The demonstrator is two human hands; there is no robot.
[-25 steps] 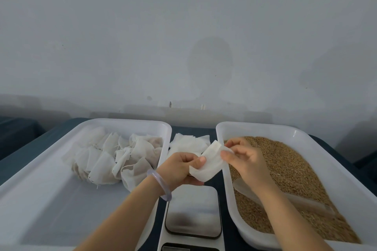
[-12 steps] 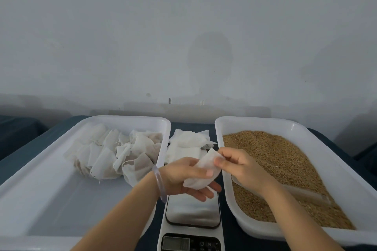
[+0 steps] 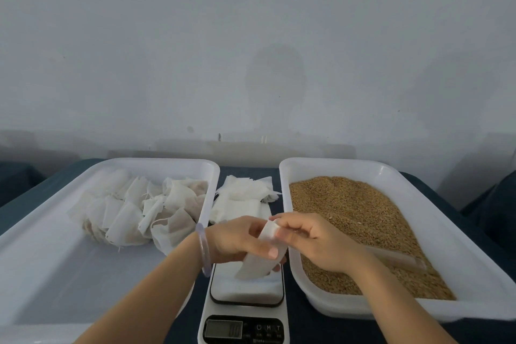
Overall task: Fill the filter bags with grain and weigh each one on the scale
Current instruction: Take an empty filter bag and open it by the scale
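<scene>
The bag [image 3: 257,265] has been lowered from between the trays to just over the scale [image 3: 245,292]. It has been turned from spread flat to hanging, pinched by left hand [image 3: 237,240] and right hand [image 3: 312,240].

Dark table [image 3: 307,329]: trays [image 3: 156,162], scale [image 3: 243,292], bags [image 3: 240,198]

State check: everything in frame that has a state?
left hand: grips the filter bag
right hand: pinches the bag's top edge
filter bag: looks empty, above the scale
scale: display unreadable
scoop: lying in the grain, unheld
filled bags: heaped in left tray
spare bags: stacked behind the scale
</scene>
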